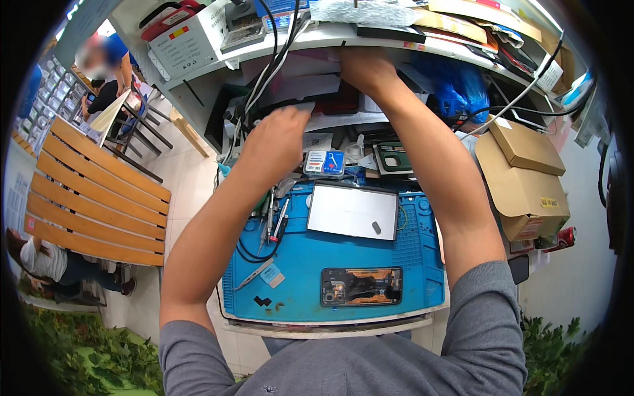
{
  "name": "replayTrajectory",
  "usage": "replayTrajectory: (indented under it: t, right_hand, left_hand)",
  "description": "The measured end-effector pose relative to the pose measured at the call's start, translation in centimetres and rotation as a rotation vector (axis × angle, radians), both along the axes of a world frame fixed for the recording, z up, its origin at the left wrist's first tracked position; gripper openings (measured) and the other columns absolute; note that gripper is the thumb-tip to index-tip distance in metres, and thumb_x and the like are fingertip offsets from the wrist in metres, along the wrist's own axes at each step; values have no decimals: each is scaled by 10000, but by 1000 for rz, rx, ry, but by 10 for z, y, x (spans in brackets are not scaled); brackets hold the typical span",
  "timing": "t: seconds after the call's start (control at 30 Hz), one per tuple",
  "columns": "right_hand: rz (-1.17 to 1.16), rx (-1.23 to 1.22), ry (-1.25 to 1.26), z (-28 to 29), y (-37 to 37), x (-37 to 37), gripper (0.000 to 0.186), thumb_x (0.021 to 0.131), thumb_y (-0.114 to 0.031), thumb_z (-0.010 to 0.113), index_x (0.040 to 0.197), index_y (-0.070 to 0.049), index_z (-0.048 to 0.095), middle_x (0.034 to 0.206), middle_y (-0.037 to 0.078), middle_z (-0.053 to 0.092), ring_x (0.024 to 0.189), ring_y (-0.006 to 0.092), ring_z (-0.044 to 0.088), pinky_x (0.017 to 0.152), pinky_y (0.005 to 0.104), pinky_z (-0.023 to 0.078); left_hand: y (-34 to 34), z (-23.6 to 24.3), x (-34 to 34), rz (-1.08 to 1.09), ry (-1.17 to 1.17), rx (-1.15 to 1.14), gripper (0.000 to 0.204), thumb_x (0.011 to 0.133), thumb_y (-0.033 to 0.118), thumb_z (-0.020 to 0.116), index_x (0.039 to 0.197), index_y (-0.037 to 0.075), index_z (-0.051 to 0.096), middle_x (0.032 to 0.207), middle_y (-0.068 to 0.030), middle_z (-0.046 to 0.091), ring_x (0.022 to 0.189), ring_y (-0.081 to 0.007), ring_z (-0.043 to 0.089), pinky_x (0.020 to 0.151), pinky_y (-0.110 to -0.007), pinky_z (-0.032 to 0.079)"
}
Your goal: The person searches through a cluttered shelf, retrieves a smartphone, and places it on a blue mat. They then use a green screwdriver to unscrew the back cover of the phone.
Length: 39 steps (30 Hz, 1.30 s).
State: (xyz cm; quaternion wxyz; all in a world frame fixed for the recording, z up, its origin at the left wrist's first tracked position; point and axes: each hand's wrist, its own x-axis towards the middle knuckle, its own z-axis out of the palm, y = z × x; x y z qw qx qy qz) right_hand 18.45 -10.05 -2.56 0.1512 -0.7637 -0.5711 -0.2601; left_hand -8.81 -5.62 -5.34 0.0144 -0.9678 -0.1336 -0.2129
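L fingers curled; R hand under 1 shelf.

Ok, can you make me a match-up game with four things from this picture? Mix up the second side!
Things:
1. phone
2. white tray
3. right hand
4. work mat

Clues:
A. tucked under the upper shelf, partly hidden
B. blue
C. lying with its insides showing
D. has a small grey piece on it

Right pairs: 1-C, 2-D, 3-A, 4-B
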Motion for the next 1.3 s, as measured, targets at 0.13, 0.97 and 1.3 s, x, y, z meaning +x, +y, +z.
replayTrajectory:
  t: [0.13, 0.97, 1.3]
  right_hand:
    - [2, 337, -322, -18, -15, 36, 281, 878, -134, 731, 1130, -55, 826, 1069, 217, 799, 981, 416, 790, 843, 517, 649]
    - [-267, -304, 90, 7, -61, 48, 323, 957, -188, 739, 1234, -62, 849, 1288, 224, 817, 1193, 377, 802, 1016, 476, 650]
    - [6, -508, 5, 27, -38, -63, 307, 866, -244, 831, 1136, -105, 875, 1252, 130, 840, 1237, 314, 774, 1105, 467, 580]
  left_hand:
    - [41, 8, 84, 264, 350, -29, 339, 983, 122, 693, 1287, -14, 751, 1296, -269, 774, 1247, -424, 743, 1076, -504, 599]
    - [154, -8, 157, 593, 84, 337, 443, 986, 276, 713, 1376, 75, 774, 1403, -245, 757, 1279, -438, 745, 1088, -549, 598]
    - [226, -48, 153, 555, -220, 573, 471, 930, 376, 753, 1286, 75, 816, 1253, -271, 802, 1117, -481, 799, 970, -564, 640]
